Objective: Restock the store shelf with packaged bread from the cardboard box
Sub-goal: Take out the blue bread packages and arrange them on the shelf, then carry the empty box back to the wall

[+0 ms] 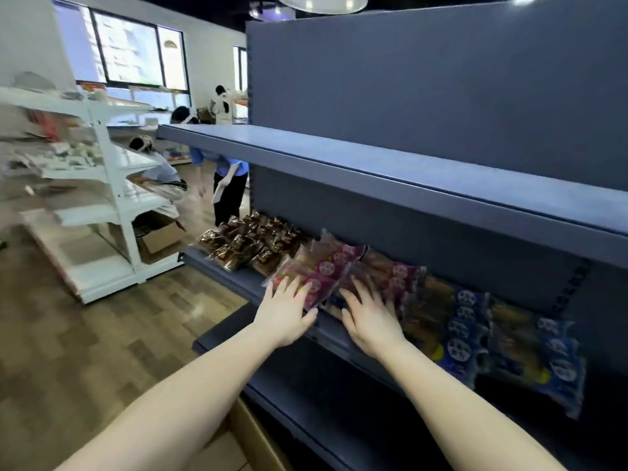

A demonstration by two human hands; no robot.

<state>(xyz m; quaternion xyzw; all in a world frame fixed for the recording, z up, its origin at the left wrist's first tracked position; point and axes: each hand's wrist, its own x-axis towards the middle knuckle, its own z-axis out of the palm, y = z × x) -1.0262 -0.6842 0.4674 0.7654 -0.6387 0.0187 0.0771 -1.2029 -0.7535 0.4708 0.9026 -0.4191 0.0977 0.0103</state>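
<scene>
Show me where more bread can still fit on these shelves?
The upper shelf is bare all along, and the lower shelf looks bare too. The middle shelf is crowded: brown packs, pink packs and blue packs fill it, leaving only a thin front strip beside the left hand.

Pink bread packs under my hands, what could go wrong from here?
The front pink bread pack under your left hand lies at the shelf lip; a sideways nudge could tip it off. The blue packs beside your right hand overhang the edge and may slide if bumped. Pressing flat could squash the bread.
</scene>
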